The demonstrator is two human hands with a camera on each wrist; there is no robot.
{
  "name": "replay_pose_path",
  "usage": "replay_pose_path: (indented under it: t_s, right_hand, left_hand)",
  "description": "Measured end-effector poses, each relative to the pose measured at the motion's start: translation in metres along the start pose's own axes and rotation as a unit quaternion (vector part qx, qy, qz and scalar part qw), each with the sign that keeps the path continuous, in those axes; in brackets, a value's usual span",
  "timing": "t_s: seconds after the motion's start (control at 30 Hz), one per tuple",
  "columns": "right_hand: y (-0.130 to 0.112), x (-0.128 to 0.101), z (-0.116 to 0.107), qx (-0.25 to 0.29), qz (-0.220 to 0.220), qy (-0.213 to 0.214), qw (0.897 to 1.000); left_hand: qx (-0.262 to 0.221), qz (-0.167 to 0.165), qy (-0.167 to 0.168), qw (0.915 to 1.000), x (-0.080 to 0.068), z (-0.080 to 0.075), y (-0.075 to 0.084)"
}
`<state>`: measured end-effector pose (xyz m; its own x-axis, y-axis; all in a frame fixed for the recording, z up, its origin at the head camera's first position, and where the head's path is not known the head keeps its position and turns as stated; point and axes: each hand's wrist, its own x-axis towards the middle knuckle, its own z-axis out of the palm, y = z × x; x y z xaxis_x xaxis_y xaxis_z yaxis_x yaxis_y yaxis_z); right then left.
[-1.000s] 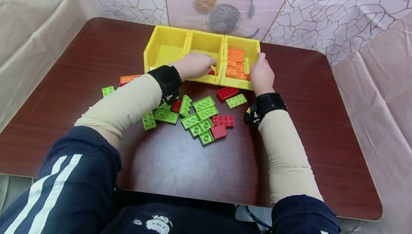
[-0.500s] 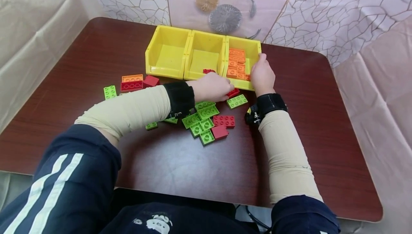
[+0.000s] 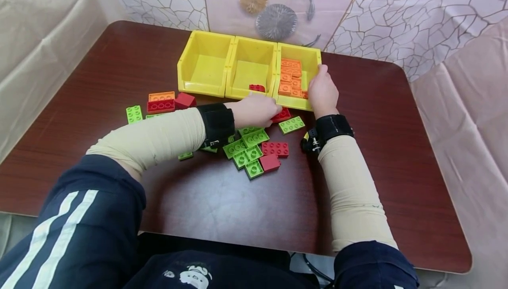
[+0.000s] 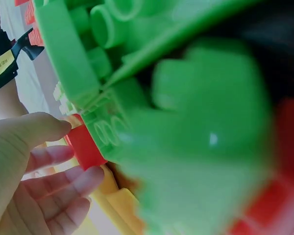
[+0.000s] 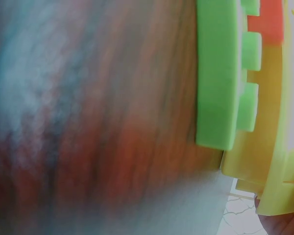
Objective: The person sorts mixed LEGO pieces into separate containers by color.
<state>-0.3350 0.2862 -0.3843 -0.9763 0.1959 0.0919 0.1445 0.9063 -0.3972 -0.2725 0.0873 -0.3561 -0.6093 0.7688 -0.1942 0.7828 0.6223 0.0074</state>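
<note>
Left hand [image 3: 255, 109]: just below centre of the head view, we see it reaching over the loose pile, its fingers [image 4: 63, 181] pinched on a small red plastic building brick [image 3: 282, 114]; the left wrist view shows thumb above and fingertips below that brick, a grip suited to lifting it clear.
Red brick: it lies on the dark wooden surface [image 3: 222, 200], just in front of the yellow bins and beside a flat green studded plate [image 3: 291, 124].
Right hand [image 3: 323, 92]: right of centre, it rests against the right-hand yellow plastic bin [image 3: 311, 57], fingers curled over its side wall, which we judge steadies the row.
Bins: the right one holds stacked orange bricks [image 3: 289, 79]; the middle yellow bin [image 3: 254, 50] holds one red brick [image 3: 257, 88]; the left yellow bin [image 3: 202, 44] shows only its floor. Colours appear kept one to a bin.
Loose pile: green plates [image 3: 244, 145] and red bricks [image 3: 275, 149] lie mid-frame, within easy reach of both hands; a few more [image 3: 162, 101] sit at the left.
</note>
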Motion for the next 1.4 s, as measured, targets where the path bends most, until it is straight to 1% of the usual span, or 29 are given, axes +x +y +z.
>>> replay_pose_path:
  t_s: [0.1,0.17,0.3,0.4,0.5,0.57,0.63,0.73,0.9,1.07,1.13,1.23,1.33,1.4]
  right_hand:
    - [0.001,0.0,-0.001,-0.002,-0.001,0.0,1.0]
    - [0.001,0.001,-0.002,-0.006,-0.004,0.002,1.0]
    - [0.003,0.001,-0.004,-0.012,-0.006,0.005,1.0]
    - [0.004,0.001,-0.004,-0.013,-0.002,0.0,1.0]
    - [0.004,0.001,-0.005,-0.014,0.003,-0.004,1.0]
    - [0.005,0.001,-0.005,-0.014,0.007,-0.006,1.0]
    - [0.006,0.001,-0.005,-0.014,0.011,-0.008,1.0]
    - [0.008,0.001,-0.005,-0.013,0.014,-0.01,1.0]
    - [0.009,0.001,-0.003,-0.009,0.012,-0.014,1.0]
    - [0.008,0.001,-0.002,-0.01,0.011,-0.009,1.0]
    - [0.007,0.001,-0.001,-0.01,0.01,-0.008,1.0]
    - [0.004,0.002,-0.001,-0.009,0.009,-0.01,1.0]
    - [0.001,0.001,-0.001,-0.009,0.009,-0.012,1.0]
    - [-0.001,0.001,-0.001,-0.009,0.007,-0.013,1.0]
  left_hand:
    - [-0.025,0.012,0.012,0.9995,-0.009,0.003,-0.008]
    - [-0.041,0.017,0.027,0.9986,-0.015,0.005,-0.014]
    - [-0.068,0.03,0.069,0.9948,-0.029,0.005,-0.027]
    - [-0.075,0.036,0.105,0.991,-0.04,0.0,-0.036]
    - [-0.077,0.032,0.134,0.9875,-0.048,-0.006,-0.046]
    - [-0.078,0.025,0.149,0.9855,-0.05,-0.009,-0.052]
    - [-0.072,0.016,0.159,0.9845,-0.051,-0.012,-0.058]
    - [-0.07,0.001,0.165,0.9838,-0.048,-0.016,-0.066]
    - [-0.07,-0.022,0.159,0.9845,-0.036,-0.021,-0.079]
    - [-0.042,-0.04,0.142,0.9882,-0.015,-0.021,-0.093]
    - [-0.03,-0.048,0.128,0.9901,-0.008,-0.02,-0.097]
    - [-0.022,-0.058,0.097,0.9934,0.0,-0.019,-0.102]
    - [-0.021,-0.067,0.061,0.9957,0.005,-0.018,-0.104]
    - [-0.017,-0.07,0.043,0.9965,0.008,-0.017,-0.105]
